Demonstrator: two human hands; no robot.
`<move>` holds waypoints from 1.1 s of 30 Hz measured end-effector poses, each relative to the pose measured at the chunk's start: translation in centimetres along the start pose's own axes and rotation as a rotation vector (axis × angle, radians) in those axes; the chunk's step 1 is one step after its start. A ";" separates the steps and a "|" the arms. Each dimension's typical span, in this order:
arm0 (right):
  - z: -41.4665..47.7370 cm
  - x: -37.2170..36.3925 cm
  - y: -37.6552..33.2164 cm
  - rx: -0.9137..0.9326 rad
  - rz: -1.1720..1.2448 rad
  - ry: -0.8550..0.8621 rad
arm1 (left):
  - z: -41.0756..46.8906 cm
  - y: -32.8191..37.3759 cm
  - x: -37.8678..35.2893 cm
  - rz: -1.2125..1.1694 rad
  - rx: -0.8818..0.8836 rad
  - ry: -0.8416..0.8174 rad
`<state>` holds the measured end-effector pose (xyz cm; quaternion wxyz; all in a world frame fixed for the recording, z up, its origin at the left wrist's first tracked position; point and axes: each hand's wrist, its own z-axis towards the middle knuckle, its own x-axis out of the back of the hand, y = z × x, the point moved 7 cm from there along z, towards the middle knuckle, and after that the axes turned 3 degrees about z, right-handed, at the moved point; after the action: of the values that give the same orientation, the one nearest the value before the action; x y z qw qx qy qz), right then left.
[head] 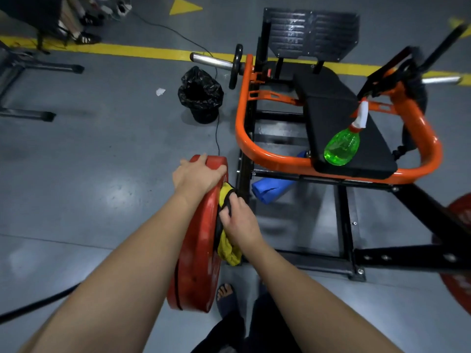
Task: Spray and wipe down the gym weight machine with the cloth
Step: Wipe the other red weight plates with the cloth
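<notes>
A red weight plate stands on edge at the machine's left side. My left hand grips its top rim. My right hand presses a yellow and black cloth against the plate's inner face. The machine has an orange frame and a black padded seat. A green spray bottle with a white and red trigger lies on the seat, apart from both hands.
A bin lined with a black bag stands left of the machine, a thin cable beside it. A blue rolled mat lies under the frame. Another red plate sits at the right edge. My sandalled foot is below the plate.
</notes>
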<state>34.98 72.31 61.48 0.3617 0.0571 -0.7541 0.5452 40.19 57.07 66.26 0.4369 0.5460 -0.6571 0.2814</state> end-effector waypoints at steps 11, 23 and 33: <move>2.2 2.6 -1.2 -0.006 0.433 0.223 | -4.6 -1.6 -0.6 -0.090 -0.001 0.176; 3.6 1.8 1.0 -0.150 0.349 0.065 | -4.2 -1.6 -0.4 -0.066 0.113 0.203; 10.4 1.2 3.0 -0.329 0.265 0.019 | -4.8 -1.9 -1.1 -0.050 0.107 0.181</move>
<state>27.66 64.92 58.42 0.2986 -0.1075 -0.8303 0.4581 43.29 61.18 67.35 0.4715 0.5572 -0.5853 0.3531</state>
